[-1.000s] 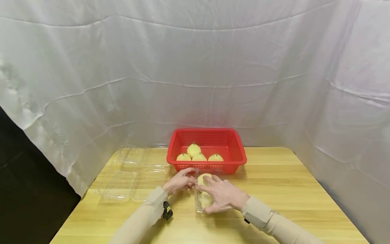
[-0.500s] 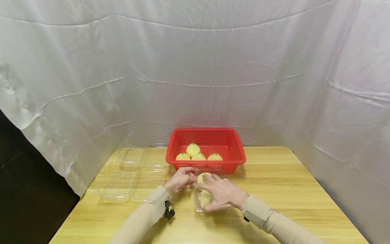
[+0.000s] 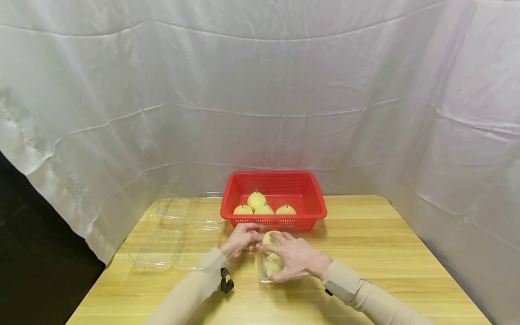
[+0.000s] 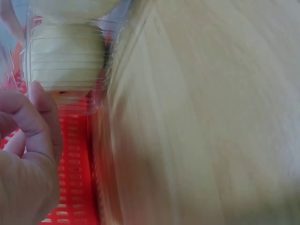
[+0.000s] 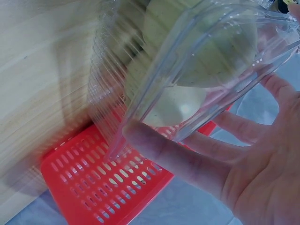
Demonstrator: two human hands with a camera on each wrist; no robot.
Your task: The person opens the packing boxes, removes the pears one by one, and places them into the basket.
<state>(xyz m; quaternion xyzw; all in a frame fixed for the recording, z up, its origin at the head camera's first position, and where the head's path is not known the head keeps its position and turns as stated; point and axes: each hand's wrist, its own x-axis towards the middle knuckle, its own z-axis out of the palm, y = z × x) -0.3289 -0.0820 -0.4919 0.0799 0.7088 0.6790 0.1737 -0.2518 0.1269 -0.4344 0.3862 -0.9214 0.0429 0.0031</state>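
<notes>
A clear plastic clamshell box [image 3: 264,276] with pale yellow pears [image 3: 274,265] inside stands in front of the red basket. My left hand [image 3: 240,239] is at its far left edge, fingers curled, pinching the rim; the left wrist view shows a fingertip [image 4: 36,89] right against the plastic. My right hand [image 3: 302,257] spans the box from above, thumb towards the near end and fingers spread over the pears. Seen from the right wrist, its fingers grip the box's clear rim [image 5: 161,84] from both sides.
Behind the box sits a red perforated basket [image 3: 318,212] holding several pears [image 3: 257,199]. On the left of the wooden table [image 3: 365,253] lie several open clear plastic boxes [image 3: 158,246]. White cloth [image 3: 260,90] hangs around the table's back and sides.
My left hand has edged slightly to the right along the box's rim, its fingers a little more curled. The right hand and the box stay in place.
</notes>
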